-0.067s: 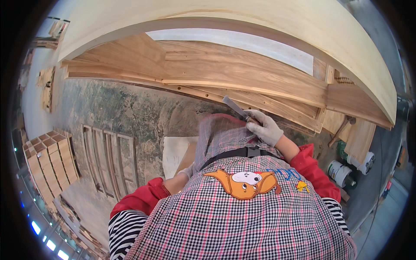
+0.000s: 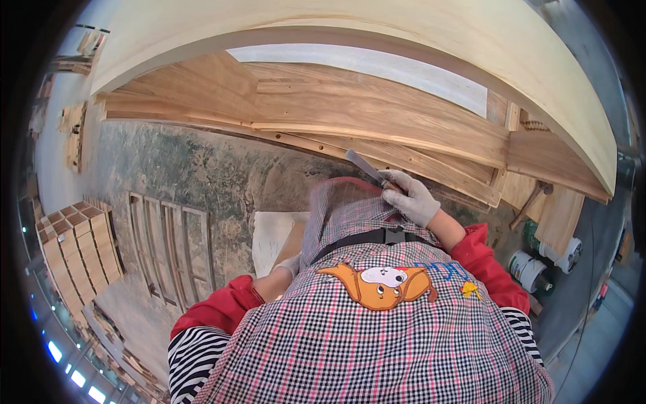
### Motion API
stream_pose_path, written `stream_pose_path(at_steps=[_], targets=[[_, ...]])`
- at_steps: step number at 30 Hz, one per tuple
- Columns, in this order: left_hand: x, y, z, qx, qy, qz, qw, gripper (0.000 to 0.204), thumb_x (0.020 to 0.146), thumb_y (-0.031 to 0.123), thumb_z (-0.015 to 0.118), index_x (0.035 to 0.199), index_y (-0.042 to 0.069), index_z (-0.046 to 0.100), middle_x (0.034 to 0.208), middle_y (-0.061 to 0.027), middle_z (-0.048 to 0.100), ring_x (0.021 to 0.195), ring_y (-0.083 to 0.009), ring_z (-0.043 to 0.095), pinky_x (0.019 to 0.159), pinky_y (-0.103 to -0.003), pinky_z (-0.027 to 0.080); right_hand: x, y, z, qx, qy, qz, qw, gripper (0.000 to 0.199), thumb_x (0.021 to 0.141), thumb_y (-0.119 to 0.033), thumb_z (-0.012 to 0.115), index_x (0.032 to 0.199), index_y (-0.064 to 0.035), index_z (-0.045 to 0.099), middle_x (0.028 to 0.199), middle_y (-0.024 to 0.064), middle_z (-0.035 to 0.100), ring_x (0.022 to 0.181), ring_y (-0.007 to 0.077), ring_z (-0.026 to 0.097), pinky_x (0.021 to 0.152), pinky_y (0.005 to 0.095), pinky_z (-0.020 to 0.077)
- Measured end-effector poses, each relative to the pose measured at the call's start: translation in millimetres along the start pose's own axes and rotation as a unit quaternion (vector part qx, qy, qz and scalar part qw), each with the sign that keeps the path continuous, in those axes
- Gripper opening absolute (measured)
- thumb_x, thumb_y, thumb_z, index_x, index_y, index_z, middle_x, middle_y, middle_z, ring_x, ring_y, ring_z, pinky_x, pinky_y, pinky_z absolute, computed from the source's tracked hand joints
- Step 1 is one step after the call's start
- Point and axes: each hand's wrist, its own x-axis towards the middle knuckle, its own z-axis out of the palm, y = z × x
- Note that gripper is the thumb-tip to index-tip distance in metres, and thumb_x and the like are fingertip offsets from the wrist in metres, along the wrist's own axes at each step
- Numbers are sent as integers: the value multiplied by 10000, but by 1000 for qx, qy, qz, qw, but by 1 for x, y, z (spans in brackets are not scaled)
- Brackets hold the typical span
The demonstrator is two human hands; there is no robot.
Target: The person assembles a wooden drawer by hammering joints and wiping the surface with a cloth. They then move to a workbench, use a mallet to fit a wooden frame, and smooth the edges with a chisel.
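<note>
My right hand (image 2: 412,197), in a pale work glove, is closed around the dark handle of a putty knife (image 2: 365,165). Its flat grey blade points up and to the left, just short of the lower wooden rail (image 2: 397,156) of a large wooden furniture piece (image 2: 377,108). Low on the left, my left hand (image 2: 292,264) is also gloved and sits against the side of the checked apron (image 2: 377,343). The cloth hides its fingers, so whether it holds anything does not show.
A pale curved panel (image 2: 350,20) overhangs the furniture piece. On the floor to the left lie a slatted wooden frame (image 2: 168,242) and a stack of wooden boxes (image 2: 79,256). White buckets (image 2: 527,266) and loose boards (image 2: 560,219) stand at the right. Pale sheet material (image 2: 268,236) lies near my left hand.
</note>
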Motion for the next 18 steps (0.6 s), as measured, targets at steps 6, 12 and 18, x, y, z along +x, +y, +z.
stream_pose_path(at_steps=[6,12,18], targets=[[-38,7,11,190,75,153,967,524,915,456,452,1207,30,545,1125,-161,645,1025,-305,605,874,-407,469,-3,9,-15,9,0,-26,1000,449,840,-128,556,1277,-41,509,953,34,574,843,134,529,810,268,452],[-85,29,24,480,100,36,871,428,915,394,447,1170,80,584,1120,-206,634,1048,-352,602,879,-391,485,-14,19,-38,-15,41,-19,999,406,871,-157,558,1255,-32,516,905,26,577,805,133,531,765,276,463],[-10,76,27,499,188,17,846,338,911,331,450,1111,112,612,1068,-223,644,991,-361,626,836,-421,507,-36,44,-64,93,103,-62,988,405,937,-127,501,1334,-51,465,930,-3,526,762,61,457,682,202,415]])
